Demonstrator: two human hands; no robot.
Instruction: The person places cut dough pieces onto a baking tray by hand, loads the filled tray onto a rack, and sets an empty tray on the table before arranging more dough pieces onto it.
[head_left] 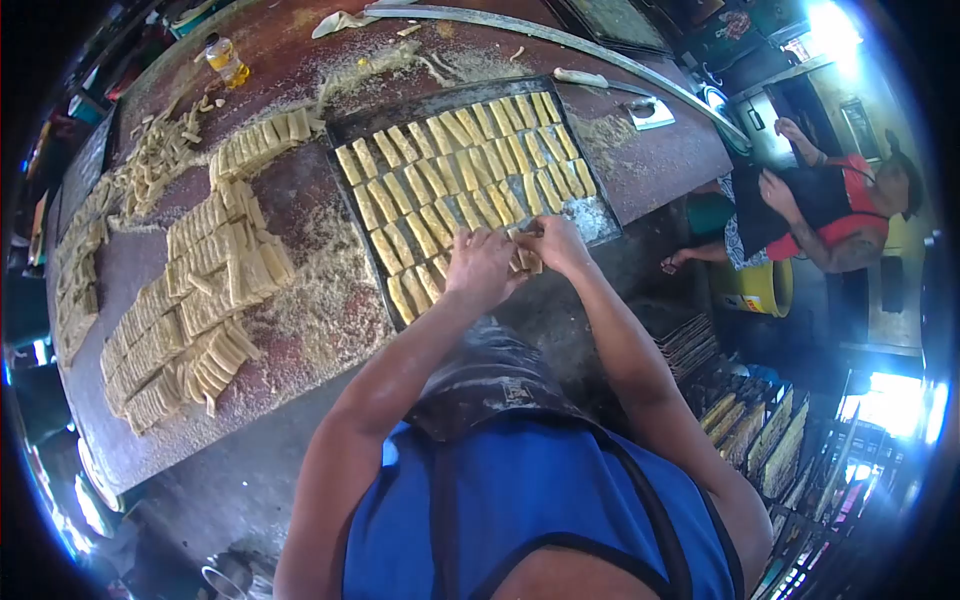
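Rows of pale dough sticks (437,137) lie on a dark rectangular tray (347,203) on the reddish table. Over the tray's near edge, my left hand (482,264) has its fingers curled down on some sticks of the front row; its fingertips are partly hidden. My right hand (553,243) is beside it at the near right part of the tray, fingers bent together around something I cannot make out. A few sticks show between and below the two hands. White flour lies at the tray's right corner.
Stacked dough sticks (200,240) and crumbs cover the table's left side. A bottle of yellow liquid (226,62) stands at the back left. A knife (600,82) and a long curved strip (560,38) lie behind the tray. Another person (815,205) and racked trays (765,430) are at the right.
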